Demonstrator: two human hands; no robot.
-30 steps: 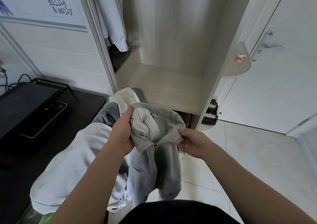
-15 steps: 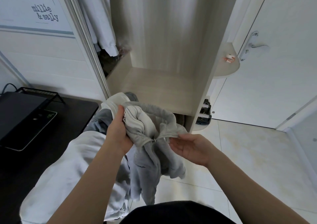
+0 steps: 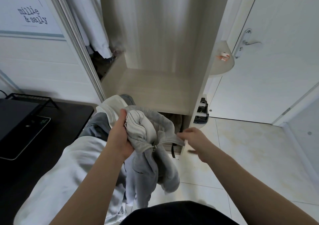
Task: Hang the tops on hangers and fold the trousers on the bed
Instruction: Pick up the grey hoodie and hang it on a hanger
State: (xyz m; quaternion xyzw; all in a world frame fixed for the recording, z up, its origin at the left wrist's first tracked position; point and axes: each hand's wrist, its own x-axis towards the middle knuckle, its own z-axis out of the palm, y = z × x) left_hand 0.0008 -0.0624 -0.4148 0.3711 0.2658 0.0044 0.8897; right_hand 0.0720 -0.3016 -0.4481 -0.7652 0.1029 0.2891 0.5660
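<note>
The left hand [image 3: 120,138] grips the soft, limp grey zip hoodie [image 3: 148,166]; the slack-fingered right hand [image 3: 195,138] should pinch its collar [image 3: 170,137].

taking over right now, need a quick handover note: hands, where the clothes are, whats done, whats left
Left hand: grips the bunched top of the grey zip hoodie, which hangs down in front of the open wardrobe.
Right hand: fingers out and blurred at the hoodie's collar edge, gripping nothing that shows.
Other clothes: a white garment and a darker grey garment are draped over the left arm.
Done: white clothes hang inside the wardrobe on the left; I cannot tell if they belong to this job.
Left: the hoodie is not on a hanger, and no hanger, bed or folded trousers are in view.
</note>
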